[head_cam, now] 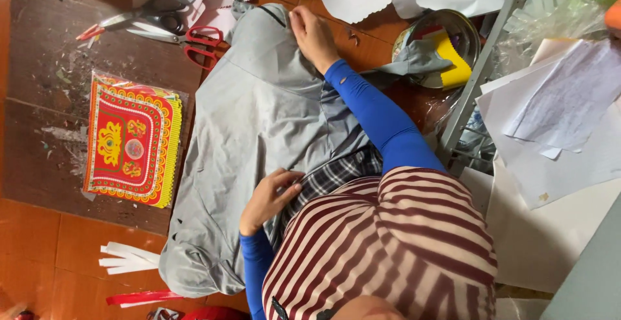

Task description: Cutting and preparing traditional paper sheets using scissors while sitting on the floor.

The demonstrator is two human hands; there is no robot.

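Striped top (394, 242), bottom centre, nearest cam; blue sleeves x2.
Paper strips (126, 258), white, lower left: approx 4.
Printed paper stack (132, 140), red/yellow, left: x1.
Scissors (158, 25), upper left: 2 prs.
Grey cloth (252, 126), centre, spread on floor: x1. Judged light, soft, limp, will slide and bunch; best taken at edges/seam.
Left hand (268, 198): fingers curled, pinching cloth's lower edge.
Right hand (315, 35): fingertips pressed on cloth's top edge.
Metal bowl (443, 47), upper right: x1.
Paper sheets (556, 100), right: several.

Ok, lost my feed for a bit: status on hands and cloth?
Left hand pinching grey cloth near edge. Right hand pressing its far edge. Scissors and red paper stack lie clear beside it.
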